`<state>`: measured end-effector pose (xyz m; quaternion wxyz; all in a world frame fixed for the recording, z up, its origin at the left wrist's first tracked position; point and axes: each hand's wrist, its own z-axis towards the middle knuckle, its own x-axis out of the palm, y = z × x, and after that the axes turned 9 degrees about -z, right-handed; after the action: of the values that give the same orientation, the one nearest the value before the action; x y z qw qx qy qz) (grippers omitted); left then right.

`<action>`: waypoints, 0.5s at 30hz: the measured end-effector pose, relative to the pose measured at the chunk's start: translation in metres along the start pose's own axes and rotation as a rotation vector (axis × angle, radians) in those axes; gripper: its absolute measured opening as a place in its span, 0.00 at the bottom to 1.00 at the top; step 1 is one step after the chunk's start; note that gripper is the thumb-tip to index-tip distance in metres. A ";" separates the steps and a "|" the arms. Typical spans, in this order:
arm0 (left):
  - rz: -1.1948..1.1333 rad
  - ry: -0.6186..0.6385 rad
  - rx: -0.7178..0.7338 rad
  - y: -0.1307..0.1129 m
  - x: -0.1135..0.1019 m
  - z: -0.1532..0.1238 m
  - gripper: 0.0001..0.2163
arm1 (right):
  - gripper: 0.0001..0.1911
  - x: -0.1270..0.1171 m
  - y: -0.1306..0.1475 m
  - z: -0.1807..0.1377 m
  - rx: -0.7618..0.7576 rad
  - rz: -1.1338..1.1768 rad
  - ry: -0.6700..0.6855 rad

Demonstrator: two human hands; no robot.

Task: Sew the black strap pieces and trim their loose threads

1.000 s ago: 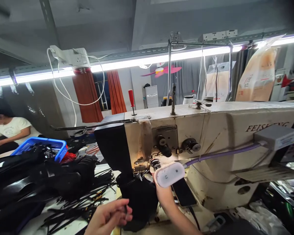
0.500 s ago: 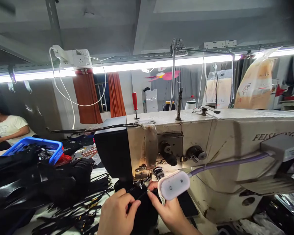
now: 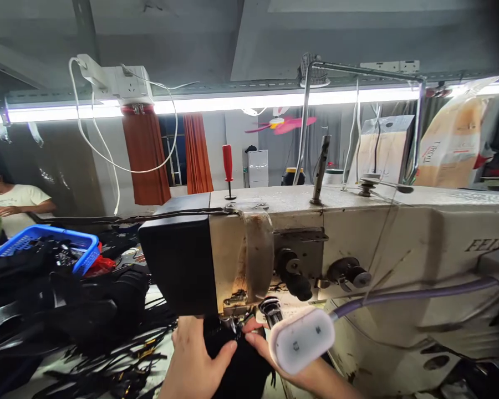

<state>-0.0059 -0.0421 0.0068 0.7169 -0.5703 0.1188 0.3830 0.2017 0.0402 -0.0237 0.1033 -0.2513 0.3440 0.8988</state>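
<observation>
Black fabric [image 3: 243,368] lies under the needle area of a sewing machine [image 3: 241,244], hanging toward me. My left hand [image 3: 195,354] rests on the fabric's left side, thumb spread away from the fingers, whose tips are hidden behind the hand near the machine head. On the other side, my right hand [image 3: 266,346] pinches the fabric's edge between thumb and forefinger, close to the presser foot [image 3: 233,326]. A white lamp [image 3: 303,341] on a purple flexible neck [image 3: 416,295] covers part of my right hand.
Black straps [image 3: 120,360] and dark pieces [image 3: 95,316] pile up on the left. Behind them stands a blue basket [image 3: 83,260]. Another person [image 3: 19,197] works at far left. A red screwdriver [image 3: 228,166] stands upright on the machine.
My view has shifted closer to the machine. My left hand has moved forward and its thumb has spread from the fingers. My right hand still pinches the fabric near the presser foot.
</observation>
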 end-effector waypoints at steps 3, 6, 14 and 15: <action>-0.167 0.119 -0.003 0.005 -0.007 0.011 0.21 | 0.12 -0.001 -0.007 -0.010 -0.065 -0.041 0.118; -0.312 0.303 0.068 0.012 -0.009 0.025 0.19 | 0.15 0.014 -0.017 -0.028 -0.080 -0.143 0.035; -0.394 0.403 0.087 0.003 -0.013 0.031 0.19 | 0.16 0.050 -0.052 -0.040 -0.212 -0.260 -0.128; -0.376 0.410 0.088 0.000 -0.014 0.031 0.19 | 0.16 0.052 -0.055 -0.038 -0.237 -0.236 -0.153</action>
<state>-0.0238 -0.0201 0.0251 0.7604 -0.6163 0.1700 0.1144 0.1919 0.0563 -0.1059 0.2037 -0.2315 0.1951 0.9311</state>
